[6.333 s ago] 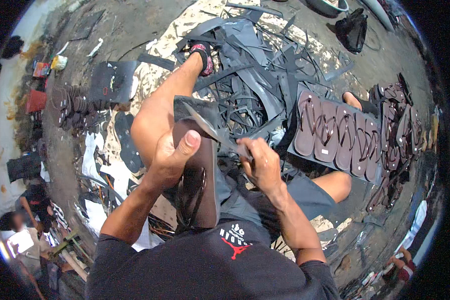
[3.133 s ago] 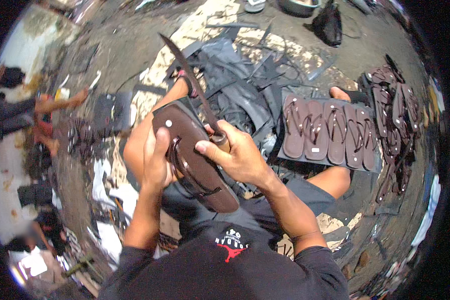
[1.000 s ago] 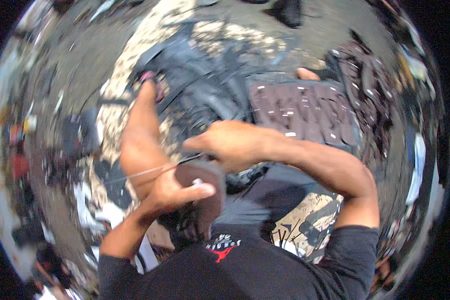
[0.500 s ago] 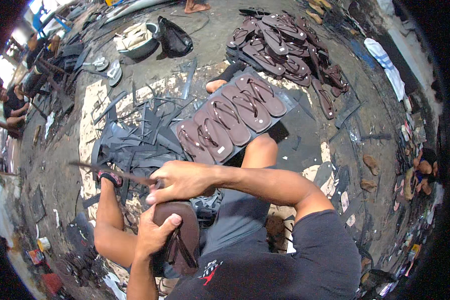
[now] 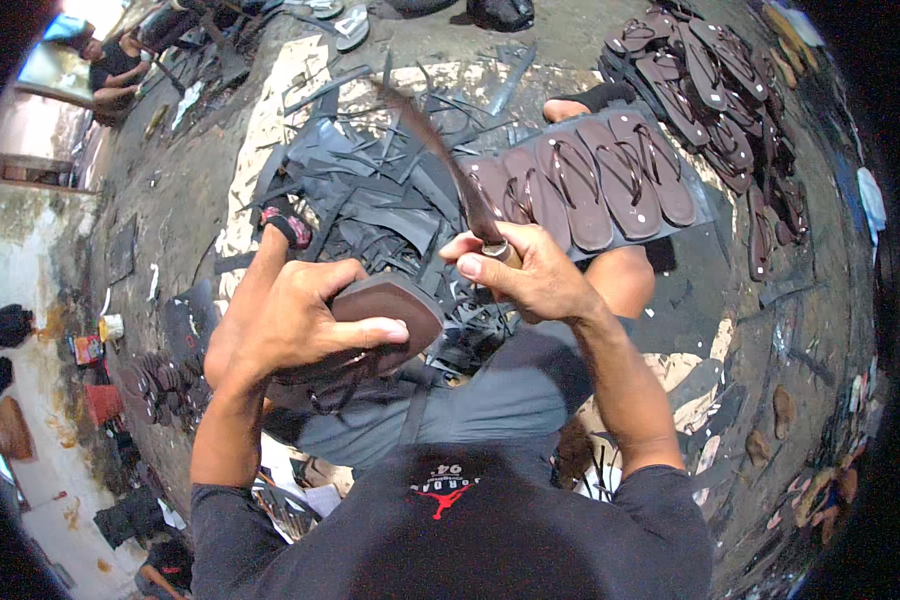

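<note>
My left hand (image 5: 295, 320) grips a brown flip-flop (image 5: 410, 318) above my lap, thumb across its sole and fingers around its far edge. The flip-flop is tilted, its dark strap (image 5: 330, 395) hanging below my hand. To the right, my right hand (image 5: 542, 278) is closed around the light handle of a knife (image 5: 448, 165). Its long, thin, dark blade points up and away to the left, apart from the flip-flop. Just beyond my right hand, several brown flip-flops (image 5: 582, 225) lie side by side on a grey sheet (image 5: 708, 205).
Dark rubber offcuts (image 5: 370, 170) cover the floor between my legs. A large heap of brown flip-flops (image 5: 715, 80) lies at the far right. Another person (image 5: 120, 75) sits at the far left. A stained pale wall (image 5: 45, 250) stands on the left.
My right hand has moved right, off the flip-flop, and the knife now points away from me. My left hand has tipped the flip-flop sideways. The view has shifted left and downward.
</note>
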Demonstrator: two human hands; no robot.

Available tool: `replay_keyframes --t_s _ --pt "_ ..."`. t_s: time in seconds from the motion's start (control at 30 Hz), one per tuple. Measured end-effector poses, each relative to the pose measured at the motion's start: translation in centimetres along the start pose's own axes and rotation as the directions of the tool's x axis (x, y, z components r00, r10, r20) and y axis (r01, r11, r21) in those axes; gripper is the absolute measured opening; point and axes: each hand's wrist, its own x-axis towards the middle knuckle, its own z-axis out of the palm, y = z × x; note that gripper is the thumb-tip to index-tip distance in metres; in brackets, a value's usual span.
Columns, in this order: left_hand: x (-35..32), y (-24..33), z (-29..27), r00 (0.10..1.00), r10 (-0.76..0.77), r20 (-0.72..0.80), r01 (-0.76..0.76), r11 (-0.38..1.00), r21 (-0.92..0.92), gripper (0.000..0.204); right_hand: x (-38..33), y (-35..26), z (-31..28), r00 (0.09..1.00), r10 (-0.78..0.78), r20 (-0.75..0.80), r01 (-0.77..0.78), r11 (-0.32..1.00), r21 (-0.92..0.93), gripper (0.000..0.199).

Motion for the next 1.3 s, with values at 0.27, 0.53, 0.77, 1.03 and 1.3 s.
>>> replay_keyframes --t_s 0.27,0.53,0.77,1.03,1.3 --pt "8.2 -8.6 10.4 0.853 -0.463 -0.239 -0.014 0.438 -0.899 0.034 -5.6 1.7 -6.6 0.822 -0.101 -0.56 -0.032 0.974 -0.223 0.035" --pt "14.8 -12.0 32.4 0.786 -0.351 0.509 0.396 -0.347 -0.85 0.023 -16.0 0.0 -12.2 0.338 -0.195 -0.921 0.075 0.981 -0.18 0.041" --pt "15.6 -4.8 28.9 0.873 -0.39 0.292 0.068 -0.495 -0.866 0.074 -13.9 5.8 -6.3 0.433 0.151 -0.889 -0.068 0.988 0.135 0.032" --pt "13.5 -5.2 26.0 0.621 -0.78 -0.077 0.41 0.407 -0.816 0.08 -7.6 5.2 -0.4 0.689 0.164 -0.706 -0.121 0.986 0.111 0.042" --pt "6.8 -8.7 25.9 0.554 -0.778 0.297 0.055 -0.321 -0.945 0.075 -5.5 5.2 4.8 0.851 0.343 -0.399 -0.472 0.832 -0.293 0.041"
